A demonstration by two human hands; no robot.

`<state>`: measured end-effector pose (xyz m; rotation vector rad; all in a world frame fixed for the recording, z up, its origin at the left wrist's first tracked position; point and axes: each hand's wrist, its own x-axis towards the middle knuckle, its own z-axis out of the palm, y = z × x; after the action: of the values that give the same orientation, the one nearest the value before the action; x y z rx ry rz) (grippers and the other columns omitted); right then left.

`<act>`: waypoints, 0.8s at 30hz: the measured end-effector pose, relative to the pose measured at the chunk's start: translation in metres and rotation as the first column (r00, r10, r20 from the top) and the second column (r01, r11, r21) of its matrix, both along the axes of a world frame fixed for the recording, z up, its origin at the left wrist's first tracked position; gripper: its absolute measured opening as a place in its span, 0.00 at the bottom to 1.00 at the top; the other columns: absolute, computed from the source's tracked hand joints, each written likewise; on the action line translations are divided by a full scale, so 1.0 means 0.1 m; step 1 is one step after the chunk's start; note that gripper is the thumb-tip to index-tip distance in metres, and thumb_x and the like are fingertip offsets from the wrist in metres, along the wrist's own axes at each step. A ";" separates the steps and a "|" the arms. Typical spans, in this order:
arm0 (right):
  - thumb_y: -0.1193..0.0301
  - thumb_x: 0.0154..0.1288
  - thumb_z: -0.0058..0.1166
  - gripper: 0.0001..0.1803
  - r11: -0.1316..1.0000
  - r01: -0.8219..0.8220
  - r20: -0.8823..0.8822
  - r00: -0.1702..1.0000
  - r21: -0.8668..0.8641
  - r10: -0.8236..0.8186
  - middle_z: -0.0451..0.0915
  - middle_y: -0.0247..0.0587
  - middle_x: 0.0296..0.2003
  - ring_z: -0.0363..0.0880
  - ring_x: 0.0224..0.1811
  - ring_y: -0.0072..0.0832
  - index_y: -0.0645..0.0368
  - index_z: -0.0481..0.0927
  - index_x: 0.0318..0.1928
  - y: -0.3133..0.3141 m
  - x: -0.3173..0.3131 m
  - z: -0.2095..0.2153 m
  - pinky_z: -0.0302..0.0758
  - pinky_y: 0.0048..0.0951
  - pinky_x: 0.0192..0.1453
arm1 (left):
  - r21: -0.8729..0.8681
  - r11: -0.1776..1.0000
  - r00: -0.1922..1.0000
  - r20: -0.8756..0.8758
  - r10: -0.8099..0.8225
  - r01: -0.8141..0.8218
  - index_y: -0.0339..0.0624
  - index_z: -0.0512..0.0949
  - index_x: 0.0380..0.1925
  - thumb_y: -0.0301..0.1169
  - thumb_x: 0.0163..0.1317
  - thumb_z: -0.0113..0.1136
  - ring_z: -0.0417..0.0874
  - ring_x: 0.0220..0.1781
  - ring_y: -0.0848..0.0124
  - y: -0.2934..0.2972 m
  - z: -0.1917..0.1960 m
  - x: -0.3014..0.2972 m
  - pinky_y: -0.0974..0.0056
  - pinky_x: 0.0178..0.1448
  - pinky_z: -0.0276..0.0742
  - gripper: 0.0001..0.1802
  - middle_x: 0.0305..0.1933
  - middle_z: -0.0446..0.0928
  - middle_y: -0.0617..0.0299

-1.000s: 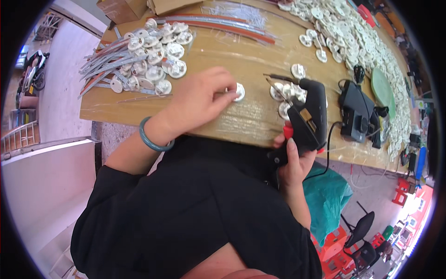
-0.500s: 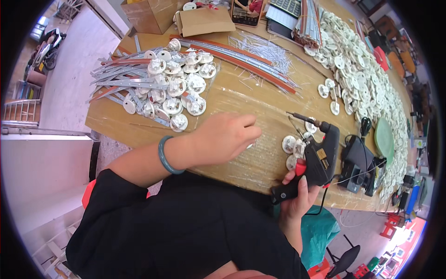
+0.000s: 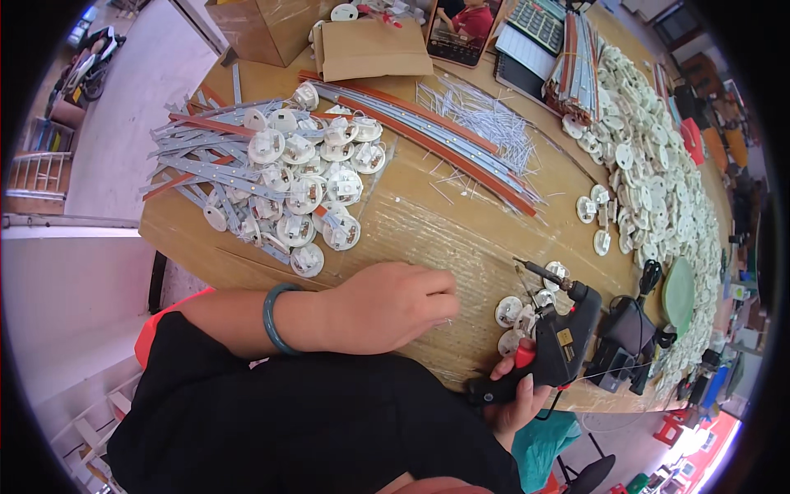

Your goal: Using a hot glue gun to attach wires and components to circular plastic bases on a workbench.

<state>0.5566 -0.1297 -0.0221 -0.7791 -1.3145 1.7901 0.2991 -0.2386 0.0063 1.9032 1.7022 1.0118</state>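
Black glue gun (image 3: 553,346) gripped in right hand (image 3: 514,393), fingers wrapped round the handle near the table's front edge, one finger by the red trigger, nozzle aimed up and left. Just beside the nozzle: small cluster of white round discs (image 3: 527,305) on the wooden table (image 3: 428,222). Left hand (image 3: 387,305) lying knuckles up on the tabletop, left of those discs, fingers curled under; cannot tell if anything pinched. Teal bangle (image 3: 274,317) on the left wrist. Black charger with cable (image 3: 621,350) right of the gun. Farther back, left: heap of discs mixed with grey strips (image 3: 288,177). Centre: long orange strips (image 3: 436,132), loose thin wires (image 3: 477,111). Right: big spread of white discs (image 3: 658,165). Far edge: cardboard boxes (image 3: 370,45), phone (image 3: 461,29).
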 end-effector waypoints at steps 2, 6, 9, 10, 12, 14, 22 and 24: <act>0.64 0.70 0.55 0.30 1.000 -0.027 0.035 0.999 -0.007 0.027 0.78 0.56 0.48 0.77 0.34 0.30 0.74 0.66 0.63 0.01 0.02 0.00 0.76 0.26 0.34 | -0.026 1.000 1.000 0.008 0.012 -0.012 0.40 0.72 0.36 0.26 0.60 0.60 0.81 0.39 0.55 0.01 -0.01 0.00 0.55 0.44 0.77 0.07 0.40 0.72 0.55; 0.63 0.69 0.55 0.31 1.000 -0.012 0.048 0.999 0.002 0.012 0.78 0.54 0.39 0.76 0.33 0.30 0.74 0.66 0.62 0.00 -0.03 0.04 0.75 0.25 0.34 | -0.028 0.999 1.000 -0.005 0.026 -0.026 0.40 0.72 0.36 0.27 0.60 0.61 0.81 0.38 0.55 0.03 0.00 0.01 0.56 0.43 0.78 0.07 0.40 0.71 0.55; 0.62 0.69 0.55 0.31 0.999 0.038 0.047 0.998 0.014 -0.039 0.78 0.53 0.37 0.76 0.33 0.30 0.75 0.66 0.62 0.00 -0.05 0.06 0.75 0.25 0.34 | -0.024 0.999 0.999 -0.006 0.036 -0.036 0.40 0.72 0.35 0.27 0.60 0.61 0.81 0.38 0.56 0.03 0.00 0.01 0.56 0.42 0.78 0.07 0.39 0.70 0.55; 0.63 0.69 0.55 0.31 1.000 -0.008 0.034 0.999 -0.003 0.008 0.78 0.54 0.40 0.77 0.34 0.30 0.75 0.66 0.62 0.02 -0.01 0.03 0.75 0.26 0.34 | -0.026 0.999 0.999 -0.007 0.038 -0.039 0.40 0.72 0.35 0.27 0.60 0.61 0.81 0.37 0.56 0.04 0.00 0.01 0.56 0.41 0.78 0.08 0.39 0.70 0.55; 0.63 0.69 0.55 0.30 0.998 -0.052 0.020 0.998 -0.019 0.052 0.78 0.56 0.44 0.77 0.34 0.30 0.74 0.66 0.62 0.03 0.03 0.01 0.76 0.26 0.34 | -0.016 0.999 0.999 -0.002 0.043 -0.043 0.40 0.72 0.35 0.27 0.61 0.61 0.81 0.37 0.56 0.04 -0.01 0.03 0.56 0.41 0.78 0.07 0.39 0.70 0.55; 0.65 0.68 0.56 0.30 0.999 -0.025 0.009 1.000 -0.025 0.025 0.77 0.57 0.48 0.77 0.35 0.30 0.74 0.66 0.63 0.03 0.02 0.00 0.77 0.27 0.34 | -0.007 0.999 0.999 0.001 0.050 -0.050 0.39 0.72 0.35 0.27 0.61 0.61 0.80 0.37 0.56 0.05 -0.01 0.04 0.56 0.41 0.78 0.07 0.39 0.70 0.55; 0.65 0.68 0.56 0.30 0.999 -0.037 -0.014 0.999 -0.031 0.037 0.76 0.58 0.53 0.78 0.36 0.31 0.74 0.66 0.63 0.03 0.03 0.01 0.77 0.27 0.35 | -0.011 0.998 0.997 -0.039 0.059 -0.060 0.42 0.75 0.38 0.28 0.61 0.63 0.81 0.40 0.56 0.04 -0.02 0.02 0.56 0.43 0.77 0.08 0.43 0.74 0.57; 0.66 0.68 0.56 0.30 0.999 -0.036 -0.016 0.999 -0.032 0.036 0.76 0.58 0.54 0.78 0.36 0.31 0.74 0.66 0.63 0.03 0.03 0.01 0.77 0.27 0.35 | 0.001 0.998 0.997 -0.042 0.065 -0.065 0.42 0.75 0.38 0.28 0.61 0.63 0.81 0.40 0.57 0.04 -0.01 0.02 0.56 0.43 0.77 0.08 0.43 0.75 0.57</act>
<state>0.5594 -0.1269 -0.0208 -0.7619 -1.3002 1.8461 0.3007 -0.2342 0.0055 1.8926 1.7986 1.0021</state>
